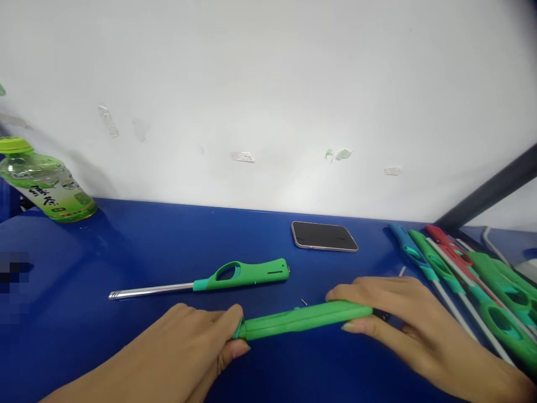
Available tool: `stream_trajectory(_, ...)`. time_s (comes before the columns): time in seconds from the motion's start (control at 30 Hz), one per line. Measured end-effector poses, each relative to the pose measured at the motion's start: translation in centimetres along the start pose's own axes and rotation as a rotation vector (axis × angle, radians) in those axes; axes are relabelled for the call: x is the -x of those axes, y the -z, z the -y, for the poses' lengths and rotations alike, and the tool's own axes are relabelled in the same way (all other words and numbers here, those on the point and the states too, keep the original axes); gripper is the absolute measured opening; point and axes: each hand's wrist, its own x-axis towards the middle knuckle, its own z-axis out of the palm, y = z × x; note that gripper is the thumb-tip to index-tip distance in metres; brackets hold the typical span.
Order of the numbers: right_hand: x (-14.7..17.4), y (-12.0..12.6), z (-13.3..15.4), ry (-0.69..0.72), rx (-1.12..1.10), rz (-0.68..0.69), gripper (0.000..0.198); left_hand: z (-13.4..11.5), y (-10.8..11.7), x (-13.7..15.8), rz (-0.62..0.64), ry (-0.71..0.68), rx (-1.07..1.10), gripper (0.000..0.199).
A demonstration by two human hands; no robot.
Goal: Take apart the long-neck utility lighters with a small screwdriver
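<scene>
Both hands grip a green gas lighter (302, 320), held edge-on above the blue table. My left hand (197, 338) is closed round its left end, covering that part; a bit of teal shows by the thumb. My right hand (386, 319) pinches the right end between thumb and fingers. A small dark object (381, 314) shows behind that end, partly hidden by the hand; its kind is unclear. Just beyond lies a tiny screw (303, 302). A second green lighter (251, 274) with a long metal tube lies flat behind my hands, tube to the left.
At the right lie several long lighters in blue (405, 238), red (447, 240) and green. A phone (324, 236) rests near the white wall (268, 101). On the left stands a tilted-looking green drink bottle (50, 187). A dark bar (490, 187) slants up at the right.
</scene>
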Motion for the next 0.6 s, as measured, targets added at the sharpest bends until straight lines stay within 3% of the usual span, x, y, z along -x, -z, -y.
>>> stream_trajectory(0.17, -0.2, 0.1, -0.6, 0.017, -0.068, -0.014, 0.028, 0.6, 1.6, -2.8, -0.006, -0.167, -0.173, 0.045)
stream_trajectory(0.3, -0.2, 0.3, -0.8, -0.110, -0.147, -0.023, 0.020, 0.7, 1.9, -2.4, -0.030, -0.222, -0.272, 0.073)
stream_trajectory(0.43, -0.1, -0.1, -0.5, -0.108, -0.127, 0.016, 0.028, 0.0, 1.9, -2.2, -0.081, -0.163, -0.164, 0.076)
stream_trajectory(0.5, 0.1, -0.5, -0.2, -0.062, -0.067, 0.050, 0.032, -0.4, 2.0, -2.4, -0.055, -0.178, -0.077, 0.077)
stream_trajectory(0.6, 0.5, -1.0, 0.0, 0.045, 0.032, 0.077, 0.037, -0.8, 1.9, -2.5, 0.026, -0.178, 0.057, 0.063)
